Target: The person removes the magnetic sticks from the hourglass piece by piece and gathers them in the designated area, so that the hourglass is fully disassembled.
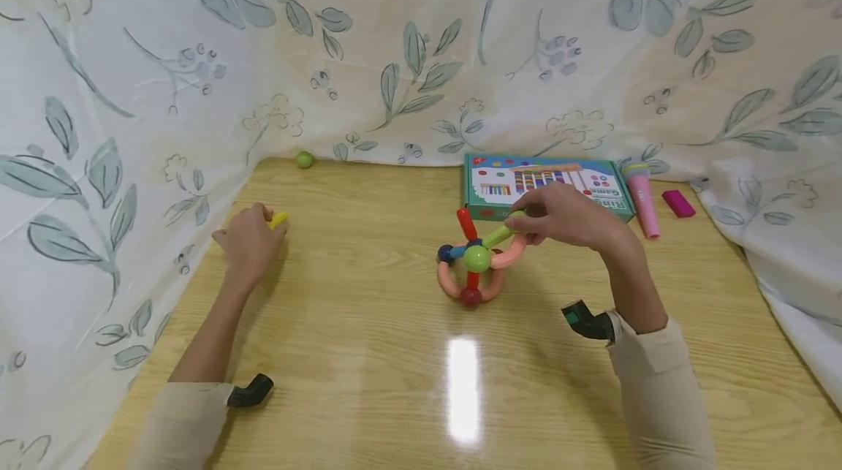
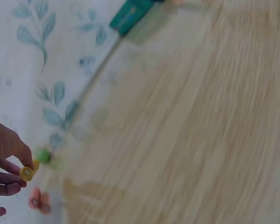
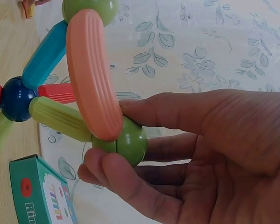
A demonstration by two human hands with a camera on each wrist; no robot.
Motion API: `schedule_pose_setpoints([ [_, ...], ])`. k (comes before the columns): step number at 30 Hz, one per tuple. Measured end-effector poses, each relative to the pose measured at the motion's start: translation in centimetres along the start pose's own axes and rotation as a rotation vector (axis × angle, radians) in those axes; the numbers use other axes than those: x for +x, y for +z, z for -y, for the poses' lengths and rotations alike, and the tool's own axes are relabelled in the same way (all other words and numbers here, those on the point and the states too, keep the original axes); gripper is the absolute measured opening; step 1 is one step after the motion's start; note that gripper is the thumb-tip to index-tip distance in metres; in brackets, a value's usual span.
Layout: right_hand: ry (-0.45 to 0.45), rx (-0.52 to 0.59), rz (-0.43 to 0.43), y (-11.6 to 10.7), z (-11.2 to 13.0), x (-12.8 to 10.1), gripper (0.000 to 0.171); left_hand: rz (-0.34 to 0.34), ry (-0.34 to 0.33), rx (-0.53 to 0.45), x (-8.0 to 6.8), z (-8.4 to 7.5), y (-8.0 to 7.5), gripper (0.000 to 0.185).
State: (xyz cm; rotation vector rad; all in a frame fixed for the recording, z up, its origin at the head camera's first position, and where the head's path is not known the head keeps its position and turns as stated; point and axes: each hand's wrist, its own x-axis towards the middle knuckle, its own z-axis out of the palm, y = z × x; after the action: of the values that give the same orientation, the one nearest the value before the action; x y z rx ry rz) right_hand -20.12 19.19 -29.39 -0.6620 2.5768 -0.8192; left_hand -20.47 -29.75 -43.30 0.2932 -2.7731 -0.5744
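Note:
A toy structure (image 1: pixel 475 259) of coloured rods, curved pink pieces and balls stands mid-table. My right hand (image 1: pixel 566 218) pinches a green ball (image 3: pixel 128 141) at its upper right end, where a light green rod (image 3: pixel 58 119) and a pink curved piece (image 3: pixel 91 74) meet. A dark blue ball (image 3: pixel 15 98) joins the rods at the hub. At the table's left, my left hand (image 1: pixel 250 240) pinches a short yellow rod (image 1: pixel 278 220), its round end (image 2: pixel 26 173) showing between thumb and fingers.
A green ball (image 1: pixel 305 159) lies at the back left by the leaf-print cloth (image 1: pixel 421 53). A teal game box (image 1: pixel 546 185), a pink toy microphone (image 1: pixel 642 199) and a magenta block (image 1: pixel 678 203) lie at the back right of the wooden table (image 1: pixel 395 382).

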Motion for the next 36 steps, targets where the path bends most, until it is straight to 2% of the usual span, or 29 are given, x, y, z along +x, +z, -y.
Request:
schedule_pose_setpoints([
  [5,-0.021,0.010,0.006,0.0,0.0,0.0,0.033,-0.020,0.006,0.033,0.8,1.3,0.5,0.024],
  [11,-0.031,0.003,0.003,0.1,0.2,0.0,0.028,-0.027,-0.015,0.094,0.8,1.7,1.1,0.014],
  [18,-0.020,-0.013,0.015,0.2,-0.1,-0.3,0.032,0.021,-0.059,0.071,0.8,2.3,1.2,0.020],
  [22,-0.016,-0.018,-0.001,0.1,-0.1,-0.4,0.030,0.033,-0.045,0.045,0.9,2.2,1.1,0.029],
  [25,-0.006,-0.016,-0.010,0.1,-0.1,-0.4,0.030,0.065,-0.038,0.055,0.9,1.9,1.0,0.034],
  [28,-0.008,-0.013,-0.015,0.3,-0.1,-0.3,0.031,0.096,-0.049,0.087,0.7,1.3,0.8,0.039],
  [31,-0.012,-0.017,-0.029,0.4,-0.1,-0.1,0.030,0.074,-0.028,0.075,0.5,0.2,0.9,0.049],
  [33,-0.011,-0.008,-0.035,0.6,-0.1,0.1,0.029,0.056,0.041,0.029,0.2,-1.2,0.9,0.057],
  [36,-0.013,0.010,-0.040,0.8,0.0,0.3,0.029,0.127,0.209,-0.122,-0.7,-4.8,0.4,0.062],
])
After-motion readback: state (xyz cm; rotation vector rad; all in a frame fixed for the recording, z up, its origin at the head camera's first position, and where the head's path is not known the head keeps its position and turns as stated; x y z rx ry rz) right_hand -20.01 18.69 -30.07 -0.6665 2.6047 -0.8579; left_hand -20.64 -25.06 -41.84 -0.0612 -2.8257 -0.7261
